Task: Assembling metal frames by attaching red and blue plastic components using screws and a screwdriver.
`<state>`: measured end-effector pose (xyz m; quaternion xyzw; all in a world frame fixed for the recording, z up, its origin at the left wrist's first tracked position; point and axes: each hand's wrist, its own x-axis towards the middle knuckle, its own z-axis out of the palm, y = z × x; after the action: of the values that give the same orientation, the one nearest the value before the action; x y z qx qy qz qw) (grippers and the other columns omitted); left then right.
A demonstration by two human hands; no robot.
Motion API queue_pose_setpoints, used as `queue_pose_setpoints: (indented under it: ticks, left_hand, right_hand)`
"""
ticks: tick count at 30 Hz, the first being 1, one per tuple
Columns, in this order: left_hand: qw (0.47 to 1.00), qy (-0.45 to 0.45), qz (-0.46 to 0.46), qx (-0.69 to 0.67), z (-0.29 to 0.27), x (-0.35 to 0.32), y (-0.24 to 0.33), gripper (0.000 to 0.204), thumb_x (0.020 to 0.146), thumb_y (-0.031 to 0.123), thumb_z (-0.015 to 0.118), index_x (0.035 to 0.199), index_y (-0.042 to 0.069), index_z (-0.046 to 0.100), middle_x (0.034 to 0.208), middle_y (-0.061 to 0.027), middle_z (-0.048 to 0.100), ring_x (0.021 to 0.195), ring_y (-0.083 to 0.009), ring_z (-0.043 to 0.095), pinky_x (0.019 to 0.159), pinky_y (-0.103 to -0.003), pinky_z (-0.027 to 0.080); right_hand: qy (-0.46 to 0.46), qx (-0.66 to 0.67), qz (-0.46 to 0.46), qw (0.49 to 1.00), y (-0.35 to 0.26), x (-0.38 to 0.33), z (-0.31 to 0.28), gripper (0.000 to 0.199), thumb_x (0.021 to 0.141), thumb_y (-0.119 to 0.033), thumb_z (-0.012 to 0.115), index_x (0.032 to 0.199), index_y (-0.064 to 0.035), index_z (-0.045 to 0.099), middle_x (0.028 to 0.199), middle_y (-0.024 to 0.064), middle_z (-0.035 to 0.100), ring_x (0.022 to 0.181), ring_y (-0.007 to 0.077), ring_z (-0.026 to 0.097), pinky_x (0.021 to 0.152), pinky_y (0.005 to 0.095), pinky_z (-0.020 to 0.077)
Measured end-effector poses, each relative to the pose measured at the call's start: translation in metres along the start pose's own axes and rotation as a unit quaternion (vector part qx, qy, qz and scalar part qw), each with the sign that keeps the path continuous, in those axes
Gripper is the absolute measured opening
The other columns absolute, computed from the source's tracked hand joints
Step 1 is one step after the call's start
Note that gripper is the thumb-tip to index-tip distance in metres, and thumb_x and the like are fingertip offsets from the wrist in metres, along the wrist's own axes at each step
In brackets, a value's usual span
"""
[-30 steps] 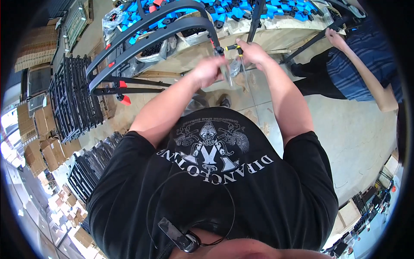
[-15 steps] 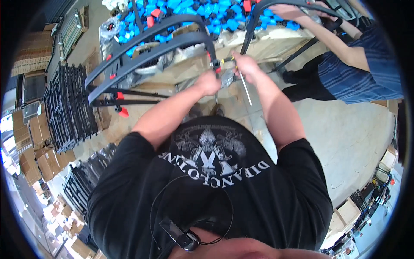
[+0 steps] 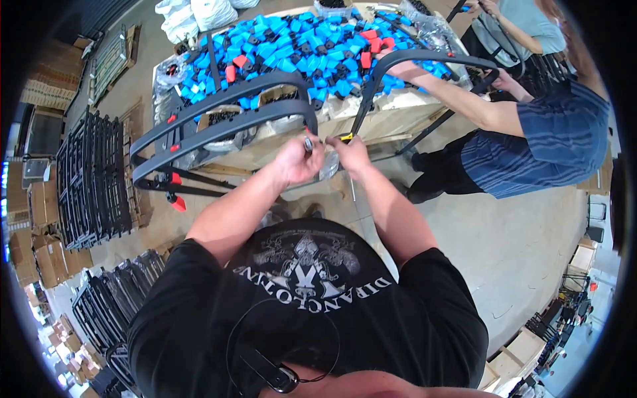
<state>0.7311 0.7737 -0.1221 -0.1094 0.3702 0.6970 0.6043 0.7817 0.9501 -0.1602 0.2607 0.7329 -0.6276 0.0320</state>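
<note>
Yellow-handled metal tool (image 3: 346,138) gripped in right hand (image 3: 353,158), small silvery piece (image 3: 308,144) held in left hand (image 3: 296,162), near black curved tubular frame (image 3: 265,111)

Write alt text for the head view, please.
Left hand and right hand close together at a curved black frame's end, the right holding a yellow-handled tool. Beyond, blue and red parts lie on a table beside a co-worker.

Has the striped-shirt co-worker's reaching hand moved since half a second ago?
Yes: the hand has moved left, closer to the red pieces.
</note>
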Motion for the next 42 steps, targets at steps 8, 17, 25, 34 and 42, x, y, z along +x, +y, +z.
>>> queue_pose_setpoints:
  ticks: [8, 17, 25, 34, 42]
  left_hand:
    - [0.776, 0.225, 0.03, 0.588, 0.026, -0.009, -0.022, 0.019, 0.092, 0.014, 0.059, 0.093, -0.004, 0.061, 0.074, -0.01, 0.068, 0.061, -0.0234, 0.069, 0.056, -0.032, 0.055]
    - [0.657, 0.297, 0.177, 0.67, -0.011, 0.015, -0.048, 0.041, 0.082, 0.026, 0.07, 0.103, -0.009, 0.063, 0.075, -0.0167, 0.068, 0.069, -0.0229, 0.072, 0.062, -0.038, 0.057]
    - [0.735, 0.25, 0.231, 0.586, 0.009, -0.006, -0.047, 0.034, 0.086, 0.027, 0.066, 0.09, -0.007, 0.062, 0.08, -0.0197, 0.069, 0.069, -0.0355, 0.068, 0.07, -0.044, 0.058]
    - [0.981, 0.162, 0.023, 0.102, 0.018, -0.007, -0.02, 0.023, 0.084, 0.022, 0.064, 0.088, -0.001, 0.066, 0.077, -0.0128, 0.069, 0.067, -0.0221, 0.067, 0.062, -0.039, 0.056]
    - [0.723, 0.297, 0.122, 0.612, 0.005, 0.013, -0.052, 0.051, 0.084, 0.032, 0.068, 0.108, -0.013, 0.058, 0.101, -0.0319, 0.07, 0.099, -0.0435, 0.07, 0.088, -0.048, 0.056]
  right_hand:
    - [0.004, -0.028, 0.051, 0.998, -0.019, 0.002, -0.007, 0.058, 0.079, -0.039, 0.085, 0.1, 0.0106, 0.065, 0.089, 0.0166, 0.07, 0.076, 0.0214, 0.064, 0.069, 0.0399, 0.0525]
    - [-0.015, -0.031, 0.064, 0.997, -0.011, 0.009, -0.01, 0.068, 0.078, -0.043, 0.087, 0.108, 0.011, 0.059, 0.098, 0.0202, 0.07, 0.086, 0.0244, 0.068, 0.075, 0.0388, 0.0538]
    - [0.023, -0.03, 0.011, 0.999, -0.015, -0.003, -0.008, 0.067, 0.079, -0.044, 0.087, 0.107, 0.0101, 0.058, 0.097, 0.0186, 0.07, 0.086, 0.0233, 0.067, 0.075, 0.0377, 0.0536]
    - [0.016, -0.014, -0.013, 1.0, 0.007, 0.0, -0.007, 0.065, 0.078, -0.044, 0.088, 0.107, 0.0075, 0.06, 0.096, 0.0152, 0.07, 0.086, 0.0209, 0.067, 0.077, 0.036, 0.0537]
    - [-0.122, 0.075, 0.015, 0.99, 0.054, 0.019, -0.009, 0.063, 0.081, -0.055, 0.082, 0.104, 0.0009, 0.063, 0.086, 0.0035, 0.066, 0.081, 0.0131, 0.063, 0.072, 0.0312, 0.05]
